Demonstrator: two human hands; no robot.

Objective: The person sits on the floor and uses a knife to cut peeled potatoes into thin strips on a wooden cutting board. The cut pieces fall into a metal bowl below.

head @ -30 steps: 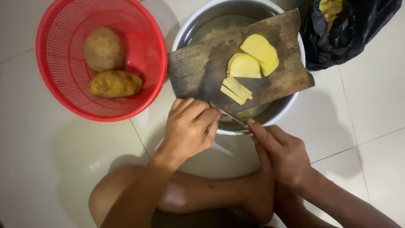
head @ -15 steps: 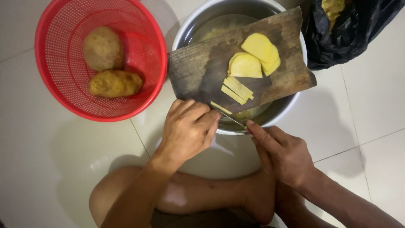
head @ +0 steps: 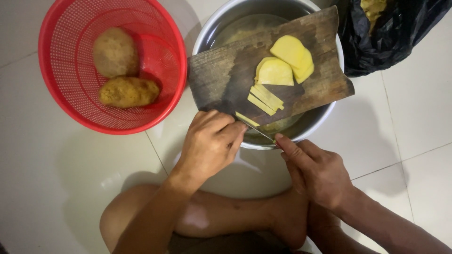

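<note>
Gripping a knife (head: pixel 262 133), the right hand (head: pixel 316 170) is closed; the left hand (head: pixel 210 142) is curled over a potato piece (head: pixel 246 119) on the cutting board (head: pixel 221 75).

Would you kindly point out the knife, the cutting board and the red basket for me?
knife (head: pixel 264 134), head view, on the thin blade between the hands.
cutting board (head: pixel 221 75), head view, on its bare dark wood left of the slices.
red basket (head: pixel 70 113), head view, on its mesh wall at lower left.
</note>
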